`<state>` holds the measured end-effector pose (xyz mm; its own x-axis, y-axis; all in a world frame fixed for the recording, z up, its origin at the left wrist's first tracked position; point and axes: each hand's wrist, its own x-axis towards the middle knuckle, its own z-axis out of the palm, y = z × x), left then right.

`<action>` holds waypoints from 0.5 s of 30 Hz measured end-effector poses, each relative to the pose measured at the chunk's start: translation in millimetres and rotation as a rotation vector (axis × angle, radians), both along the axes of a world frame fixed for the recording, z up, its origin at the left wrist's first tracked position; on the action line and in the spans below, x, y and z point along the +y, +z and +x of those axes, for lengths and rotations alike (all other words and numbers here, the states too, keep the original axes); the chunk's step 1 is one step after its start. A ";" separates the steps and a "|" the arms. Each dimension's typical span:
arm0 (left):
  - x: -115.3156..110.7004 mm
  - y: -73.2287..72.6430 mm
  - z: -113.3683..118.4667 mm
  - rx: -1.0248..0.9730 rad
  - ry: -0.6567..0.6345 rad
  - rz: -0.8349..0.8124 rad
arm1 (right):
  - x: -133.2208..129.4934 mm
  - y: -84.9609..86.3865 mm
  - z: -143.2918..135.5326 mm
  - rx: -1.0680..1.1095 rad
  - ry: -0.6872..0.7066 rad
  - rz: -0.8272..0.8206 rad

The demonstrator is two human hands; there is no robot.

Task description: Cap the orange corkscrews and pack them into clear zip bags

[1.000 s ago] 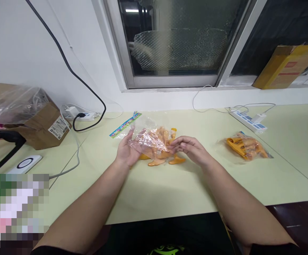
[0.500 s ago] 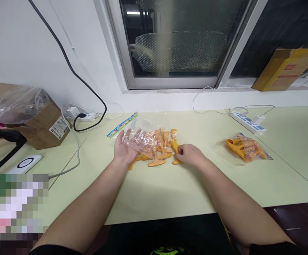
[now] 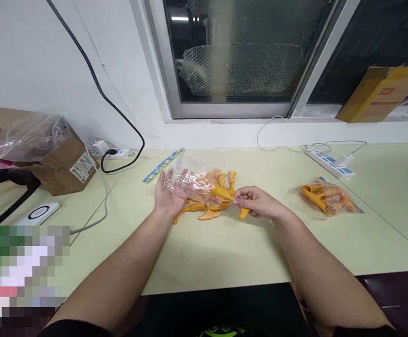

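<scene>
My left hand (image 3: 171, 195) is palm up with its fingers spread, and a clear plastic bag (image 3: 198, 164) covers its fingers. Several orange plastic pieces (image 3: 209, 215), with narrow stems and flared foot-like ends, lie under and beside the bag's right part. Between the thumb and fingers of my right hand (image 3: 256, 202) is one orange plastic piece (image 3: 222, 191), its wide end pointing left over the heap. Its narrow middle is partly hidden by my fingers, and a curved orange end shows below them.
To the right lies a second clear bag of orange pieces (image 3: 325, 195), near a power strip (image 3: 330, 164). A cardboard box (image 3: 68, 164), a black cable (image 3: 101, 98) and a white pad with a black ring (image 3: 40, 213) are on the left. The window (image 3: 235, 61) is behind.
My right hand has picked up one orange piece from the right side of the heap and turned it, so its wide end now points left. My left hand stays spread under the bag.
</scene>
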<state>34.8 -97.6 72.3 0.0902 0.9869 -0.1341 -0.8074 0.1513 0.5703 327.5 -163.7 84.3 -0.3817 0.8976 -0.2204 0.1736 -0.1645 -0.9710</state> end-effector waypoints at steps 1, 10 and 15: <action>-1.6 0.1 1.8 0.003 -0.015 0.007 | -0.1 -1.9 -4.8 0.023 -0.022 -0.015; -13.7 -2.8 19.6 0.078 -0.173 0.098 | 3.4 -22.0 -34.7 0.305 -0.014 0.115; -20.7 -3.9 26.8 0.030 -0.286 0.062 | -0.7 -29.4 -52.4 0.268 -0.136 0.281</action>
